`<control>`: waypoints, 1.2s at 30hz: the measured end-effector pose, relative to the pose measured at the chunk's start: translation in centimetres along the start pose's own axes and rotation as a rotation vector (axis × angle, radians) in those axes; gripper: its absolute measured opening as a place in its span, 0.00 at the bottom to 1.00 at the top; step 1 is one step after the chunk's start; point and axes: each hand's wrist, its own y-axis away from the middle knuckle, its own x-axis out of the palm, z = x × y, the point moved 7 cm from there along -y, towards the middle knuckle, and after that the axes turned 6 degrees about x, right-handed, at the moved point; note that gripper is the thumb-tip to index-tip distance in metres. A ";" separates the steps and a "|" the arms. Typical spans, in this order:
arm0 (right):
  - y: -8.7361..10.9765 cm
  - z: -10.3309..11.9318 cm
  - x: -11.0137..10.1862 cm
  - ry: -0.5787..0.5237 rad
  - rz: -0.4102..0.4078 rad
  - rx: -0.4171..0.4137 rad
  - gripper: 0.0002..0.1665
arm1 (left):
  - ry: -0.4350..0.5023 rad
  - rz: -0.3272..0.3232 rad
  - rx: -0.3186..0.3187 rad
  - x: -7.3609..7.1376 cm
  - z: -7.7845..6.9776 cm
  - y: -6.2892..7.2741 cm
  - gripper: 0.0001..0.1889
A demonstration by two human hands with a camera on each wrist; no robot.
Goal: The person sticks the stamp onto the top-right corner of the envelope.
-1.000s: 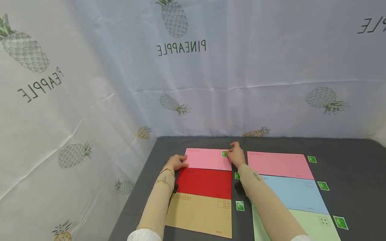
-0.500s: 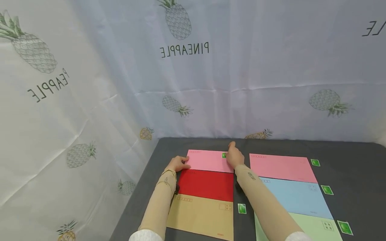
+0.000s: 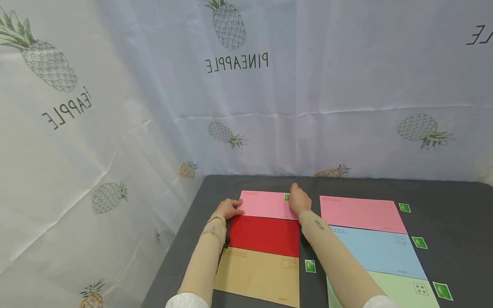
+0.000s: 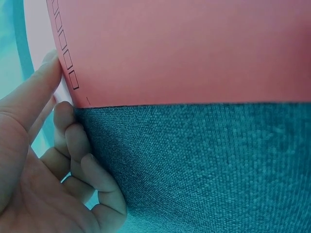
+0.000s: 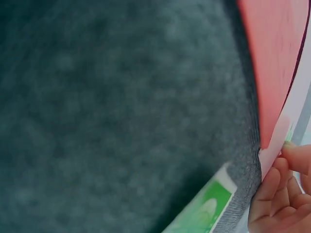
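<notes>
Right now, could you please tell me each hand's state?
Left hand: open, touching the edge of the left pink envelope.
Right hand: at that envelope's green stamp; grip cannot be told.

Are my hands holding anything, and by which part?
The left hand touches the left end of the upper-left pink rectangular paper envelope. The right hand is beside the small green paper stamp at its corner. Whether either is gripped cannot be told.
</notes>
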 end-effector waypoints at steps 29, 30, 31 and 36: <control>1.1 -0.4 0.0 -0.103 0.078 -0.132 0.16 | -0.052 -0.011 0.050 -0.3 -2.0 1.3 0.29; 1.0 -0.4 -0.1 -0.100 0.079 -0.134 0.17 | -0.063 -0.013 0.052 -0.3 -2.1 1.3 0.29; 1.0 -0.3 -0.1 -0.100 0.082 -0.135 0.17 | -0.068 -0.015 0.052 -0.3 -2.2 1.3 0.28; 1.2 0.3 -0.5 -0.104 0.113 -0.148 0.21 | -0.108 -0.016 0.047 -0.4 -2.6 1.5 0.29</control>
